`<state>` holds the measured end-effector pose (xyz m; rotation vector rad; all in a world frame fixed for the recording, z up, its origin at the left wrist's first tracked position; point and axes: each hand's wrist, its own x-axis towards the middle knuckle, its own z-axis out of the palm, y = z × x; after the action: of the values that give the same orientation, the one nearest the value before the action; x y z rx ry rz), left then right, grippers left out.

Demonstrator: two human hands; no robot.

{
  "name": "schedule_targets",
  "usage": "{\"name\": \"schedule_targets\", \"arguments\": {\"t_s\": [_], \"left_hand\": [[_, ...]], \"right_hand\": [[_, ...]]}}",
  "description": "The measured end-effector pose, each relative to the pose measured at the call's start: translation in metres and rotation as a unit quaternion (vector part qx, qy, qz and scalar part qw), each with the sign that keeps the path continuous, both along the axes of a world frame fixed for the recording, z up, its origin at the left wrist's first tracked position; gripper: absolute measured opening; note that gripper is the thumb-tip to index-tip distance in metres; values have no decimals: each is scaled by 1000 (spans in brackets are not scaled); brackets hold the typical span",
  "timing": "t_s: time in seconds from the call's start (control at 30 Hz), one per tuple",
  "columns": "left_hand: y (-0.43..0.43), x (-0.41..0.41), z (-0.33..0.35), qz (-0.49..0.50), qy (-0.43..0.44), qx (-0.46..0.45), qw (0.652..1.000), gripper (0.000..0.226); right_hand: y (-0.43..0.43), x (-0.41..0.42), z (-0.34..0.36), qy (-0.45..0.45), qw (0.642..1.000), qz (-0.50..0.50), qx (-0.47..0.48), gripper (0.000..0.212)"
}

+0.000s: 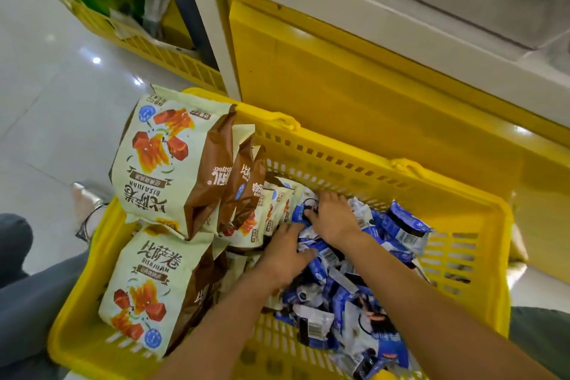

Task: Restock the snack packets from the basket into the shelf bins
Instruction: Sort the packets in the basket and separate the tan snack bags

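Note:
A yellow slotted basket (364, 163) stands on the floor in front of me. Large cream-and-brown snack bags (163, 160) fill its left half, standing on edge. A heap of small blue-and-white snack packets (348, 290) fills its right half. Both my hands are down in that heap near the basket's middle. My left hand (285, 251) has its fingers curled into the packets at the heap's left edge. My right hand (331, 214) grips a bunch of the blue-and-white packets just beyond it, fingers closed round them. The fingertips of both hands are partly buried.
A yellow shelf base panel (354, 71) rises right behind the basket, with a white shelf edge (385, 6) above it. Another yellow basket (148, 46) with green packaging stands at the far left. My knees in grey trousers (27, 296) are at the left, over glossy floor tiles.

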<state>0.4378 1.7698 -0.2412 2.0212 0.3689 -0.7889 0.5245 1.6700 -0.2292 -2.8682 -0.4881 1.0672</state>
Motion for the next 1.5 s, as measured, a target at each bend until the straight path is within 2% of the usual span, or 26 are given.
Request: {"name": "schedule_targets", "arguments": {"t_s": [0.17, 0.27, 0.3, 0.43, 0.5, 0.63, 0.73, 0.8, 0.93, 1.03, 1.1, 1.17, 1.2, 1.27, 1.3, 1.37, 1.43, 1.5], "left_hand": [[4, -2, -4, 14, -30, -25, 999, 40], [3, -4, -6, 26, -24, -30, 999, 33], [2, -4, -7, 28, -13, -34, 999, 36], [-3, 0, -9, -23, 11, -12, 1000, 72], [-3, 3, -8, -62, -1, 9, 998, 76], [-2, 11, -5, -64, -27, 39, 997, 68], [-4, 15, -3, -26, -27, 59, 998, 53], [-9, 16, -1, 6, -32, 61, 998, 43], [-11, 16, 6, 55, -73, 69, 993, 39], [-8, 9, 15, 80, -108, 63, 989, 39], [-4, 2, 24, 94, -123, 59, 986, 41], [1, -2, 35, 105, -131, 49, 985, 43], [4, -3, 41, 111, -132, 32, 984, 44], [9, -5, 57, 122, -129, -18, 984, 46], [11, -7, 65, 116, -129, -43, 984, 47], [12, -12, 82, 71, -131, -87, 985, 44], [9, -21, 99, 17, -130, -139, 982, 33], [4, -30, 109, -23, -109, -172, 979, 28]], "right_hand": [[4, 7, 0, 49, 997, -60, 4, 41], [3, 4, 2, 24, 996, -78, 25, 28], [3, 2, 4, 9, 996, -85, 31, 27], [2, -5, 17, -19, 995, -82, 60, 26], [-3, -8, 26, -28, 992, -88, 82, 26], [-25, -14, 49, -58, 978, -139, 144, 24], [-49, -17, 69, -50, 954, -204, 214, 28], [-67, -21, 82, -63, 949, -212, 225, 34], [-104, -24, 99, -53, 962, -192, 185, 39], [-123, -21, 106, -16, 984, -151, 89, 35], [-124, -22, 110, -47, 996, -72, -16, 35], [-121, -25, 111, -134, 987, -2, -85, 41], [-117, -27, 111, -180, 981, 7, -75, 44], [-107, -34, 113, -213, 976, -14, 34, 44], [-101, -40, 113, -186, 975, -40, 118, 44], [-85, -56, 115, -73, 962, -80, 250, 58], [-73, -74, 114, 12, 950, -95, 297, 70], [-71, -85, 111, 29, 941, -116, 316, 73]]}}
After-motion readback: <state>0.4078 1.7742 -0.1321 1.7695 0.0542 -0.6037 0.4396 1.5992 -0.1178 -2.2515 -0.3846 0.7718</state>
